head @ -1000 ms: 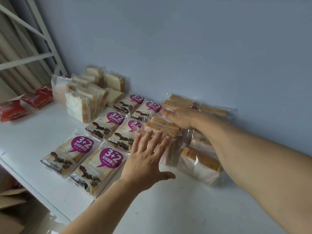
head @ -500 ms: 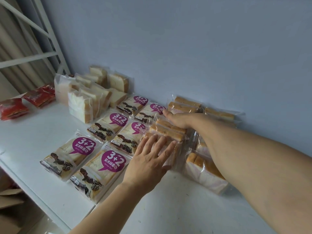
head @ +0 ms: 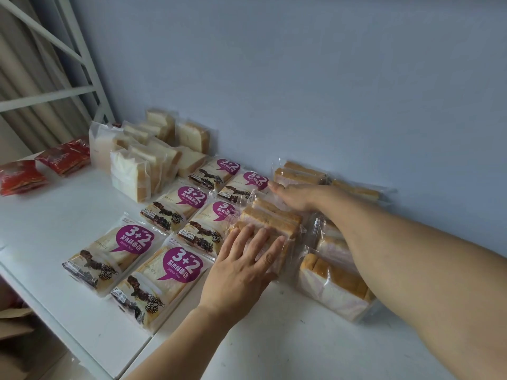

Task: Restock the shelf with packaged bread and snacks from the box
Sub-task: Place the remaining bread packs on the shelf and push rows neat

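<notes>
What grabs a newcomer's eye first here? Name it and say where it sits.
The purple "3+2" toast packs stand out first, lying flat in two rows across the middle of the white shelf. Just right of them, the left hand and right hand press flat on a clear-wrapped sliced bread pack. Red snack packets lie at far left.

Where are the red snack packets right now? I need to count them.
In the head view, the red snack packets lie at the shelf's far left end, left of the plain white bread packs.
</notes>
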